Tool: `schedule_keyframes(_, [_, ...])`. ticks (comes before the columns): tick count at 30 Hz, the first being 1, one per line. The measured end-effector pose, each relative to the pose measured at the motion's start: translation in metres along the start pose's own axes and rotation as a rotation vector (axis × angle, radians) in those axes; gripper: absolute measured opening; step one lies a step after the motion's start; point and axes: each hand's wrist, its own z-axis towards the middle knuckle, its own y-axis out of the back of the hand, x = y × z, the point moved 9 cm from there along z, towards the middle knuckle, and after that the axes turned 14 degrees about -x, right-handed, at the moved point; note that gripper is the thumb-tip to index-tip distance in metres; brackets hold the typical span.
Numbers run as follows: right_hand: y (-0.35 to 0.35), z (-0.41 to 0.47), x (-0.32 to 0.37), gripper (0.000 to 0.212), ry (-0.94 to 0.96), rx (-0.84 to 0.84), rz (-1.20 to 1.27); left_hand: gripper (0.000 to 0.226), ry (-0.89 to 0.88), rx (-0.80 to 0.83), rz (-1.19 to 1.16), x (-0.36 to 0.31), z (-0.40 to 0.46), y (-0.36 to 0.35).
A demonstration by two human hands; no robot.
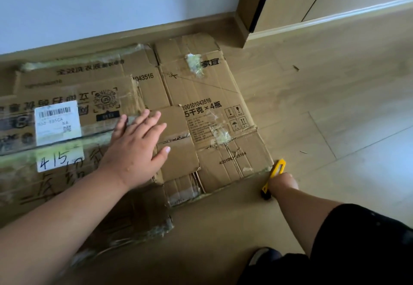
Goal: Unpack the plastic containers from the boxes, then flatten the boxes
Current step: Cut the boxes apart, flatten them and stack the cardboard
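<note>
The left hand (138,148) is laid flat, fingers spread and straight, on the flattened boxes (201,110), which lie overlapping on the wooden floor (312,97) against the wall's skirting board (125,35). A yellow utility knife (273,176) is gripped in the right hand (282,184) at the cardboard's near right corner. A white shipping label (57,121) is stuck on the left-hand box.

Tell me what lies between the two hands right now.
Head view: only flattened cardboard spans from the left hand to the right hand, which grips a yellow utility knife.
</note>
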Motion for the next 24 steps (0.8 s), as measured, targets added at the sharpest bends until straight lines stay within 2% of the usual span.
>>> schedule_keyframes(7, [-0.006, -0.007, 0.001, 0.017, -0.135, 0.091, 0.255, 0.059, -0.001, 0.004, 0.015, -0.002, -0.006, 0.001])
schedule_keyframes(11, [0.018, -0.015, 0.004, 0.014, -0.200, -0.030, 0.354, 0.053, -0.001, -0.035, -0.126, -0.001, -0.010, 0.014])
schedule_keyframes(12, [0.026, -0.017, 0.014, 0.014, -0.158, -0.070, 0.430, 0.050, 0.001, -0.050, -0.183, 0.001, -0.011, 0.019])
schedule_keyframes(15, [0.042, -0.018, 0.053, 0.038, 0.000, -0.122, 0.592, 0.045, 0.028, -0.071, -0.297, 0.016, -0.017, 0.033])
schedule_keyframes(17, [0.055, -0.043, 0.093, 0.033, 0.127, -0.083, 0.667, 0.052, 0.077, -0.044, -0.267, 0.036, -0.025, 0.038])
schedule_keyframes(20, [0.079, -0.118, 0.166, 0.016, 0.335, 0.091, 0.776, 0.066, 0.161, 0.009, -0.150, 0.081, -0.042, 0.041])
schedule_keyframes(24, [0.092, -0.205, 0.239, 0.023, 0.628, 0.380, 0.661, 0.081, 0.151, 0.082, 0.033, 0.128, -0.071, 0.036])
